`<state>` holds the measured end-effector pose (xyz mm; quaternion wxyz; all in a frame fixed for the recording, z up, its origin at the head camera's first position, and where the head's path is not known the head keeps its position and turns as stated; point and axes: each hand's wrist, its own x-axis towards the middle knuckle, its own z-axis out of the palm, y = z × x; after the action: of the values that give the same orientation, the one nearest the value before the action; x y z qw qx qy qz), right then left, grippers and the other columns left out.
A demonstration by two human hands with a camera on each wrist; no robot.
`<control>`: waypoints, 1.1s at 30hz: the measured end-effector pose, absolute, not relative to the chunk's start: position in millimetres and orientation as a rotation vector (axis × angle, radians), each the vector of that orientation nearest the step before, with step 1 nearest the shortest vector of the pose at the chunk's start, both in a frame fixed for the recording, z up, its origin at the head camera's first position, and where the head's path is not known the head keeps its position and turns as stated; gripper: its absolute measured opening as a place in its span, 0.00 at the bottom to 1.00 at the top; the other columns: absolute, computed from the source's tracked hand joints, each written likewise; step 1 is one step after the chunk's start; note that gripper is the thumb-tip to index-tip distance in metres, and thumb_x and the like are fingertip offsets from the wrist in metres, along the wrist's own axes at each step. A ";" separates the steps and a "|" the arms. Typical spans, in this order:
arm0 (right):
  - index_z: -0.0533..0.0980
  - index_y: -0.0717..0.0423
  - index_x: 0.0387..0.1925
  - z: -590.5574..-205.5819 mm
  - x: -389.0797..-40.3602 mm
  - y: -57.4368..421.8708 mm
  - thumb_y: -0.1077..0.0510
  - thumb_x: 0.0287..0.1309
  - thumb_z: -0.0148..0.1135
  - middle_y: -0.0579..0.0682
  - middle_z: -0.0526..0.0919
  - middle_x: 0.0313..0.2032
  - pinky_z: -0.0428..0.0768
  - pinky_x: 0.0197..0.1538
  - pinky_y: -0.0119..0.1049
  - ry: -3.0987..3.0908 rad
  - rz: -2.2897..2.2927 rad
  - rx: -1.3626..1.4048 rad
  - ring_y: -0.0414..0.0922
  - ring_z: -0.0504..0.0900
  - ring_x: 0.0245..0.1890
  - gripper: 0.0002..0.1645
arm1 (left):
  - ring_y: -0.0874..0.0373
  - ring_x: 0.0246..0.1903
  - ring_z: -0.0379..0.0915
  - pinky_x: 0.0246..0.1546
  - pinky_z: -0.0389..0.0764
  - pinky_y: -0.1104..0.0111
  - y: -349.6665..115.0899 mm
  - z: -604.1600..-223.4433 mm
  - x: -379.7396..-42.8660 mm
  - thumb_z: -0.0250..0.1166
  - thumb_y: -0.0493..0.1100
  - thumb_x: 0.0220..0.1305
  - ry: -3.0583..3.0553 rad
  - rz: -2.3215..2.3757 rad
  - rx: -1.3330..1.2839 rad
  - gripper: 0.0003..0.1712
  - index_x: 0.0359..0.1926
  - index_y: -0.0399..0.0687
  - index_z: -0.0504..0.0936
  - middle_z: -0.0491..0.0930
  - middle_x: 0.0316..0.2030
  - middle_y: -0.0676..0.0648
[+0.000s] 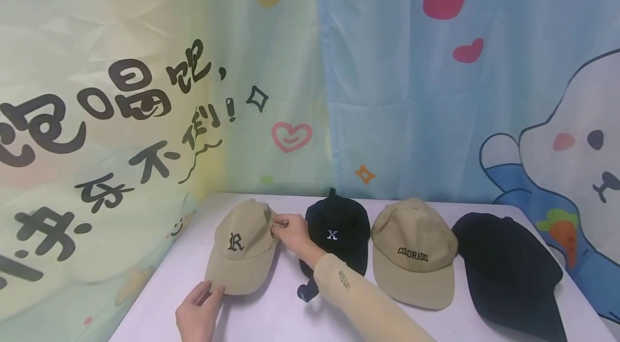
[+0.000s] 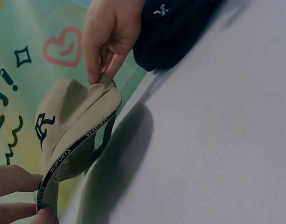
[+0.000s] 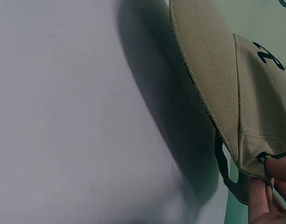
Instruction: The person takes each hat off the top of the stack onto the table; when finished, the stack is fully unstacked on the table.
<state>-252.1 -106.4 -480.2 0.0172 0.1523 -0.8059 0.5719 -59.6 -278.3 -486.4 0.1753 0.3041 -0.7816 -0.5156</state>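
Note:
A tan baseball cap [image 1: 242, 256] with a dark letter R on its front is held between both hands at the left of the table. My left hand [image 1: 198, 307] pinches the front left edge of the brim, thumb on one side and fingers on the other. On the crown's right side my right hand [image 1: 293, 231] pinches the lower edge, close to a small dark fitting [image 3: 262, 158]. A lettered black tape [image 2: 63, 156] runs along the inner seam in the left wrist view. Below the cap, a shadow [image 2: 119, 172] falls on the white surface.
Right of the held cap stands a black cap [image 1: 346, 223] with a white mark; a dark strap end [image 1: 307, 291] pokes out below it. Further right are a tan COLORADO cap [image 1: 414, 234] and a larger black cap [image 1: 508, 261]. Printed curtains [image 1: 378, 89] rise behind the white table [image 1: 271, 320].

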 end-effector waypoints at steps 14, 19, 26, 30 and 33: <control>0.86 0.60 0.43 -474.1 -257.0 -105.4 0.65 0.53 0.70 0.49 0.87 0.38 0.82 0.38 0.33 -2.470 1.769 0.472 0.42 0.81 0.35 0.13 | 0.30 0.65 0.60 0.60 0.71 0.44 -277.0 -479.9 -64.5 0.68 0.50 0.64 -2.182 -1.502 0.843 0.35 0.64 0.32 0.71 0.62 0.68 0.29; 0.86 0.60 0.44 -469.5 -258.2 -103.6 0.65 0.54 0.69 0.50 0.87 0.39 0.82 0.39 0.35 -2.472 1.751 0.481 0.43 0.82 0.37 0.14 | 0.33 0.64 0.62 0.58 0.73 0.45 -276.1 -476.6 -68.1 0.69 0.48 0.63 -2.146 -1.514 0.820 0.33 0.63 0.33 0.73 0.63 0.68 0.31; 0.86 0.60 0.44 -464.9 -264.0 -98.2 0.66 0.54 0.69 0.50 0.88 0.39 0.82 0.40 0.35 -2.446 1.755 0.463 0.45 0.83 0.38 0.14 | 0.34 0.63 0.65 0.58 0.74 0.46 -272.7 -471.0 -75.2 0.68 0.48 0.64 -2.160 -1.460 0.748 0.31 0.62 0.33 0.74 0.66 0.66 0.31; 0.86 0.60 0.44 -461.7 -266.6 -95.6 0.66 0.54 0.69 0.51 0.88 0.40 0.83 0.40 0.36 -2.425 1.772 0.456 0.46 0.83 0.39 0.14 | 0.35 0.62 0.67 0.57 0.75 0.48 -269.4 -467.9 -77.6 0.68 0.45 0.64 -2.129 -1.466 0.737 0.29 0.61 0.33 0.75 0.67 0.66 0.32; 0.85 0.61 0.45 -459.1 -267.4 -93.7 0.65 0.55 0.69 0.51 0.87 0.40 0.83 0.39 0.35 -2.430 1.791 0.446 0.46 0.83 0.39 0.14 | 0.35 0.62 0.67 0.57 0.75 0.49 -267.1 -466.8 -79.9 0.68 0.44 0.64 -2.115 -1.471 0.739 0.29 0.61 0.33 0.75 0.66 0.66 0.32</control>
<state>-267.4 -93.7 -459.1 0.0450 0.1459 -0.7955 0.5864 -79.9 -267.1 -466.8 0.2285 0.2684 -0.7682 -0.5344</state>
